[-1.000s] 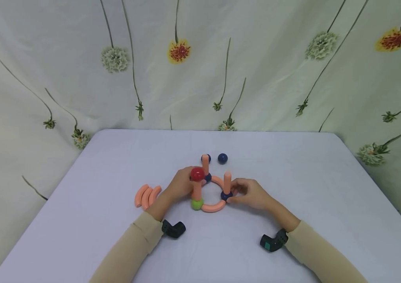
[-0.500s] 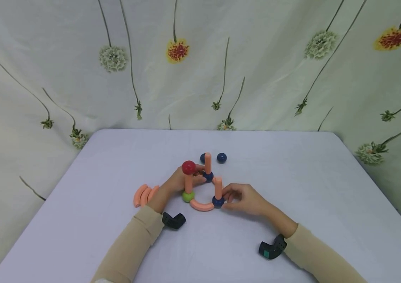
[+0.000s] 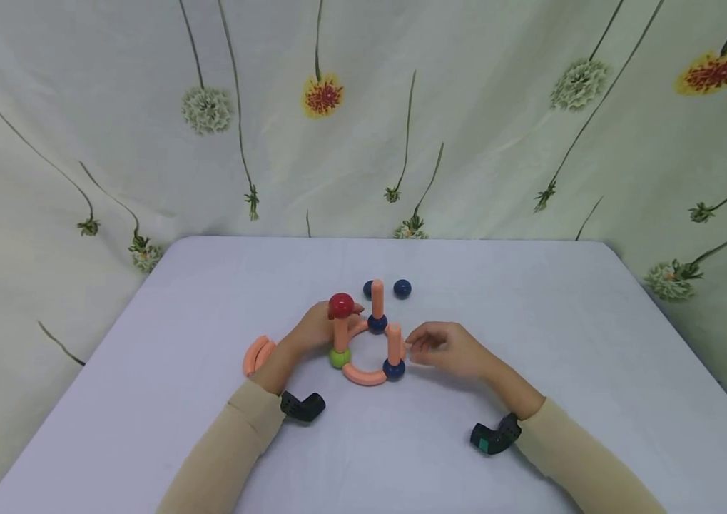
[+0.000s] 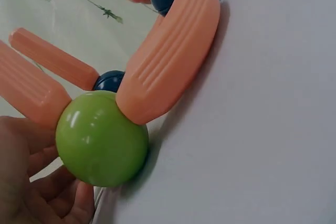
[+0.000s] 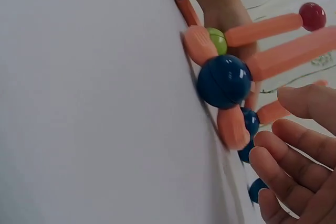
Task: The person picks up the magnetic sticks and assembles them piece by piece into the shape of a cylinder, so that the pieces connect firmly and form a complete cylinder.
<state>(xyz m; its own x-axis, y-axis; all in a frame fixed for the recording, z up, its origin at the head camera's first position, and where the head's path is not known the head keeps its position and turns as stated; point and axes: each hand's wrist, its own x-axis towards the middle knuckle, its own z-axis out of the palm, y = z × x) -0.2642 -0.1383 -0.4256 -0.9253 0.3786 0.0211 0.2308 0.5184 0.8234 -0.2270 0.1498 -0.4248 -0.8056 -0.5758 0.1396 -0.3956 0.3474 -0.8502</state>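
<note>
While the ball-and-rod ring (image 3: 364, 375) rests on the table (image 3: 498, 285), my right hand (image 3: 449, 348) is just beside it, fingers loosely bent, holding nothing; my left hand (image 3: 313, 328) is behind the red-topped upright rod (image 3: 340, 337); I cannot tell whether that hand grips.

We see a person's plain beige left sleeve (image 3: 228, 444), matching right sleeve (image 3: 584, 457), bare left hand (image 3: 315, 328) and right hand (image 3: 448, 348), black elbow-shaped left camera (image 3: 302, 409), similar right camera (image 3: 496, 440) with a small teal patch (image 3: 483, 445).
</note>
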